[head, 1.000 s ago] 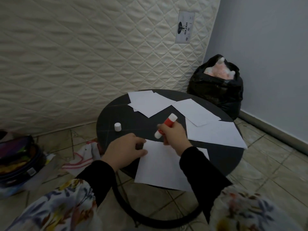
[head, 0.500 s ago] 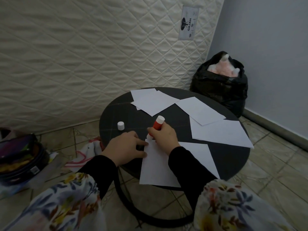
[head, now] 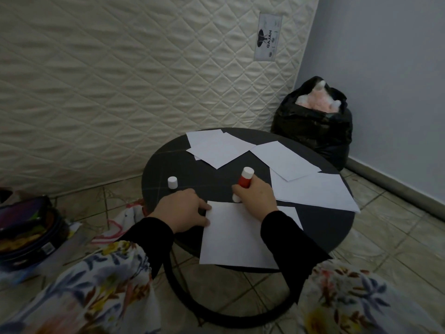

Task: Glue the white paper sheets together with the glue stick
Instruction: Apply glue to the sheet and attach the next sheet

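A white paper sheet [head: 231, 235] lies at the near edge of the round black table [head: 325, 225], overhanging it. My left hand [head: 183, 210] presses on the sheet's left edge. My right hand [head: 257, 195] grips a red and white glue stick [head: 244, 180], tilted, with its white tip down at the sheet's top edge. The stick's white cap [head: 172, 182] stands alone on the table to the left. More white sheets [head: 220, 150] lie at the back, and others [head: 313, 189] at the right.
A quilted mattress [head: 120, 80] leans against the wall behind the table. A black bag [head: 315, 131] with pink stuffing sits in the corner. A dark bag [head: 26, 230] and a cloth [head: 122, 220] lie on the tiled floor at left.
The glue stick's tip has moved left along the sheet's top edge and then a little right. The sheet has turned slightly under my left hand.
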